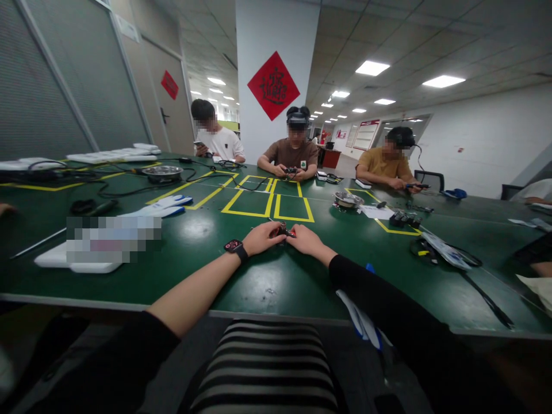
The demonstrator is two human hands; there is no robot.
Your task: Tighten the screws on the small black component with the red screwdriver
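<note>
My left hand [263, 238], with a black watch on its wrist, has its fingers closed on a small dark metal part [283, 232] above the green table. My right hand [306, 240] meets it from the other side, its fingers closed round the same part. A bit of red shows by the right fingertips. A thin rod sticks up from the part toward the yellow tape squares. The part is too small and too covered by fingers to make out fully.
White-and-blue gloves [159, 207] and white boxes [92, 256] lie at left, near a long screwdriver [41, 242]. Metal bowls [348, 199] [163, 173] stand farther back. Black parts [404, 219] and cables lie right. Another glove [360, 316] hangs over the front edge. Several people sit opposite.
</note>
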